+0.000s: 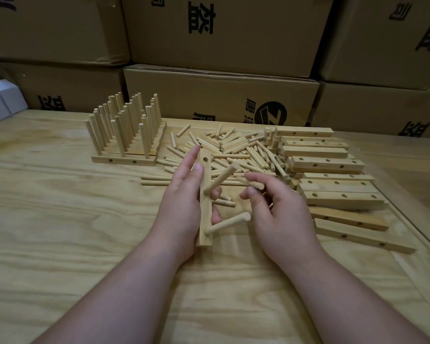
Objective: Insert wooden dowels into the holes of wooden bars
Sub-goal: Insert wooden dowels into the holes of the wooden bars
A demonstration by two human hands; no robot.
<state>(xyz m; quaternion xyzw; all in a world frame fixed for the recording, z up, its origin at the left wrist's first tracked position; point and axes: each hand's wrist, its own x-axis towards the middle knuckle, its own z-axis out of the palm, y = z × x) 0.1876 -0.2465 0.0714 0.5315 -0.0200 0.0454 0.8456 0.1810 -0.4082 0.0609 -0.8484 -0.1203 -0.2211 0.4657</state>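
Note:
My left hand (184, 207) grips a wooden bar (205, 207) held on end above the table, its holed face turned right. Two dowels stick out of it: one (222, 177) at the middle hole and one (227, 223) at the lower hole. The top hole (205, 159) is bare. My right hand (276, 207) is just right of the bar, with a loose dowel (255, 183) pinched between thumb and fingers. A heap of loose dowels (233, 150) lies behind both hands.
Finished bars with upright dowels (124, 130) stand in rows at the back left. A stack of holed bars without dowels (333, 177) lies at the right. Cardboard boxes (221, 95) wall the table's far edge. A small white box (0, 100) sits far left.

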